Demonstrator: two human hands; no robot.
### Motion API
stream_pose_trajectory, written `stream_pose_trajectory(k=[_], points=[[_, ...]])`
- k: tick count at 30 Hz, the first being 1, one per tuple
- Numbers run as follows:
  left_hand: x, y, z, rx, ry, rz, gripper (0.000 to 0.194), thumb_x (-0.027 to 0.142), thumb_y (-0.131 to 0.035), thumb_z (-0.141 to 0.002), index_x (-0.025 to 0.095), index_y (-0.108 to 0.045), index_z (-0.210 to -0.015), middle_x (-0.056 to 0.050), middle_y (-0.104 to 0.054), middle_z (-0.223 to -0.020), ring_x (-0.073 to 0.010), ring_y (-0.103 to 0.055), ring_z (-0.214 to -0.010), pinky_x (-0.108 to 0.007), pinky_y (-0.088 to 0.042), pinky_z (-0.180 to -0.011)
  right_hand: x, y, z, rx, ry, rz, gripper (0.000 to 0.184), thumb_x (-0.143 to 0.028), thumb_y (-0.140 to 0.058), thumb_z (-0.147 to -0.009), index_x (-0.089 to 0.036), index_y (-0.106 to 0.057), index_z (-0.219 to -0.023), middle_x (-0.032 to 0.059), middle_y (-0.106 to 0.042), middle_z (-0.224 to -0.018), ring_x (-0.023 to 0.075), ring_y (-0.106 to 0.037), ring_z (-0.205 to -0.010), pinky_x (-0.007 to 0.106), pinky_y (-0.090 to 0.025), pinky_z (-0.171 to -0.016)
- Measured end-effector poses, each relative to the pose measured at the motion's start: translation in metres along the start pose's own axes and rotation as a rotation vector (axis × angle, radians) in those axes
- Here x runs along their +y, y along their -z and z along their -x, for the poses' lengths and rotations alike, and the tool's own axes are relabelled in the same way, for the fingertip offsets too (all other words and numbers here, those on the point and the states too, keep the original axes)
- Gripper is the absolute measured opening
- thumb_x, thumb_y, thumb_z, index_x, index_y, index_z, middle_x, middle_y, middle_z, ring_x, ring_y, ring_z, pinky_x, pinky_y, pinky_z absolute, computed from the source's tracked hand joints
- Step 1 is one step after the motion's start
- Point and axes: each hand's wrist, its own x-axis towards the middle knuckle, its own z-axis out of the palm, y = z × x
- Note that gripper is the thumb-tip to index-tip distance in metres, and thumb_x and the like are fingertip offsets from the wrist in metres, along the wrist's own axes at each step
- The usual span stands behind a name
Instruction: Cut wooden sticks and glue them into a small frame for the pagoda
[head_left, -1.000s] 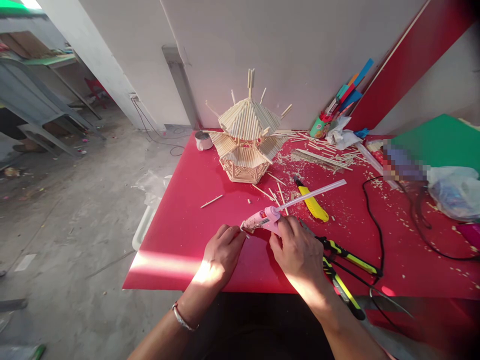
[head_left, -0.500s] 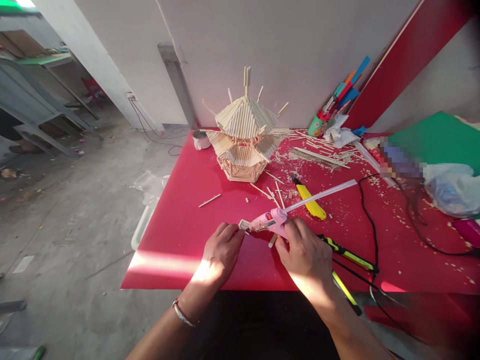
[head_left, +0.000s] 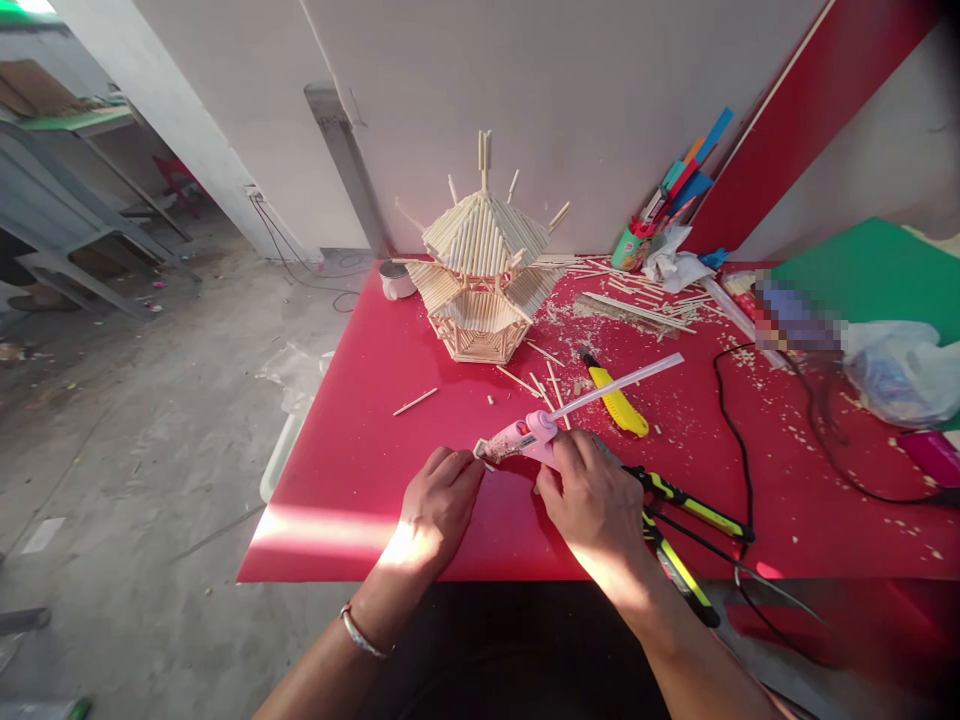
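My right hand grips a pink glue gun with a long clear glue stick poking out of its back. The nozzle points left at my left hand, whose fingers are pinched together at the tip on something too small to make out. Both hands rest low over the front of the red table. Farther back stands a pagoda-like model built of thin wooden sticks.
A yellow utility knife and yellow-black cutters lie right of my hands. A black cord loops across the table. Loose sticks, sawdust, a white cup, a tool-filled cup, a green board and a plastic bag sit farther back.
The hands and glue gun stay nearly in place at the table front; the gun lifted slightly and came back down. The view has drifted a little.
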Motion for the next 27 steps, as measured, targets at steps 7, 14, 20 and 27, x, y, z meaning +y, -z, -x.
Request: stream_pose_trajectory(k=[7,14,20,27], points=[[-0.001,0.0,0.0,-0.003,0.002,0.005,0.021,0.013,-0.045,-0.098,0.017,-0.065,-0.091,-0.007,-0.067,-0.089,-0.0182,-0.052,-0.076,-0.029,-0.047,-0.065,-0.001,0.0,-0.001,-0.009,0.001,-0.007,0.019,-0.014,-0.052,-0.086,-0.018,-0.063,-0.101,0.002,-0.063,-0.08,0.0156,-0.053,-0.066,0.028,-0.032,-0.058],[0.0,-0.001,0.0,-0.001,0.008,0.013,0.021,0.012,-0.046,-0.098,0.017,-0.065,-0.091,-0.007,-0.067,-0.089,-0.0177,-0.051,-0.076,-0.029,-0.046,-0.064,0.0,0.001,-0.001,0.003,0.01,-0.018,0.017,-0.014,-0.053,-0.086,-0.018,-0.064,-0.098,0.0014,-0.063,-0.08,0.0157,-0.055,-0.066,0.027,-0.033,-0.058],[0.001,0.0,0.0,-0.021,0.034,0.003,0.022,0.013,-0.046,-0.098,0.018,-0.066,-0.088,-0.007,-0.067,-0.087,-0.0176,-0.052,-0.076,-0.028,-0.046,-0.065,0.006,0.002,0.004,0.05,0.032,-0.016,0.022,-0.014,-0.053,-0.085,-0.017,-0.064,-0.104,0.0026,-0.065,-0.081,0.0157,-0.055,-0.067,0.026,-0.034,-0.057],[0.001,0.001,-0.001,-0.022,0.038,0.012,0.023,0.015,-0.045,-0.099,0.018,-0.066,-0.092,-0.007,-0.067,-0.088,-0.0179,-0.053,-0.078,-0.028,-0.047,-0.066,0.009,0.005,0.008,0.063,0.021,-0.022,0.022,-0.015,-0.054,-0.084,-0.018,-0.064,-0.103,0.0021,-0.066,-0.084,0.0148,-0.057,-0.068,0.026,-0.035,-0.057]])
